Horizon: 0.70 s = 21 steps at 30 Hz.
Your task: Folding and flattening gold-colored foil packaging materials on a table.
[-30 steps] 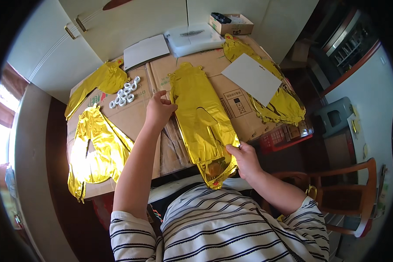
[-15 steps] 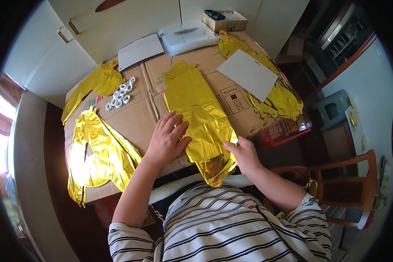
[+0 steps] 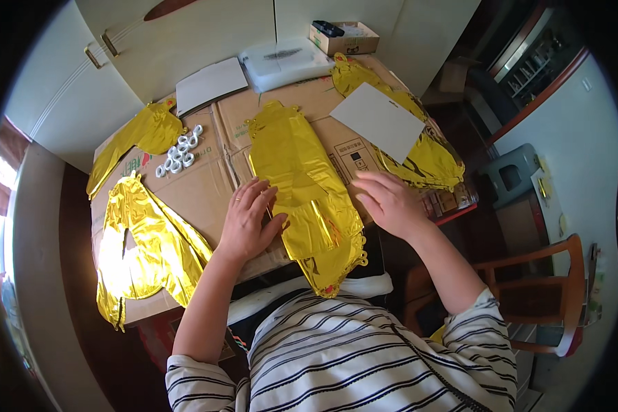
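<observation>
A flat, uninflated gold foil balloon (image 3: 285, 147) lies in front of me, its near part folded over and its tip hanging past the table edge. My left hand (image 3: 249, 223) rests along its left edge, fingers spread. On the other side, my right hand (image 3: 395, 209) hovers by the right edge with fingers apart and nothing in them. Another gold foil balloon (image 3: 151, 237) lies to the left, shining in the window light. Behind it is a further gold balloon (image 3: 147, 130), beside several small white ribbon rolls (image 3: 178, 154).
A white card (image 3: 380, 122) covers part of a pile of gold foil balloons (image 3: 429, 161) on the right. At the back are a stack of white boards (image 3: 211, 84), a translucent plastic bag (image 3: 285, 69) and a small box (image 3: 347, 38). A wooden chair (image 3: 563, 292) stands to the right.
My right hand has let go of the balloon's near right edge and moved up and away from it. My left hand stays on the left edge. The view has shifted slightly.
</observation>
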Each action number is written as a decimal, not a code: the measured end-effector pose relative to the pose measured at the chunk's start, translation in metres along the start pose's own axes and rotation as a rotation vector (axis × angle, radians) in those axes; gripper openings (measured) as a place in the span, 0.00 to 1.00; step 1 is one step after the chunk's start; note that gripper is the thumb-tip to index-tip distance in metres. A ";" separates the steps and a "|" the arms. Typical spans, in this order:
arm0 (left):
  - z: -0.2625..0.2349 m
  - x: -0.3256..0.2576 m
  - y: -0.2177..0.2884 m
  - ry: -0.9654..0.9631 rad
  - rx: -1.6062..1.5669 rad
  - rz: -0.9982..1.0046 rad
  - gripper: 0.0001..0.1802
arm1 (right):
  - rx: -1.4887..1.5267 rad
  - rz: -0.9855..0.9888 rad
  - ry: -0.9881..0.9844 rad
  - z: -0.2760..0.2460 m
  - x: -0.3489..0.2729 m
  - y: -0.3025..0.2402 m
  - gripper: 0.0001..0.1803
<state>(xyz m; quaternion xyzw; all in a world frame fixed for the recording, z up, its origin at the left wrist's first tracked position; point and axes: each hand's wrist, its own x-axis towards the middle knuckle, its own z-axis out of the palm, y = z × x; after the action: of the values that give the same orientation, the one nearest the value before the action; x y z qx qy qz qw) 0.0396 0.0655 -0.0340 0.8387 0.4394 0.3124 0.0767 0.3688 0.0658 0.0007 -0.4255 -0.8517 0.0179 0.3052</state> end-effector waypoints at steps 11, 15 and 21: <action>-0.001 0.002 -0.001 -0.125 0.109 -0.053 0.36 | -0.038 -0.186 -0.276 0.048 0.010 0.039 0.24; -0.001 0.001 -0.001 -0.133 0.123 -0.048 0.37 | 0.007 -0.206 -0.252 0.046 0.012 0.039 0.24; -0.004 0.005 -0.004 -0.139 0.182 -0.045 0.43 | 0.078 -0.228 -0.273 0.044 0.023 0.045 0.24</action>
<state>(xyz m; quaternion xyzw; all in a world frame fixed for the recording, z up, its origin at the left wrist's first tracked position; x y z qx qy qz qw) 0.0363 0.0712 -0.0297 0.8518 0.4784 0.2104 0.0376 0.3673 0.1214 -0.0365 -0.3079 -0.9266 0.0738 0.2029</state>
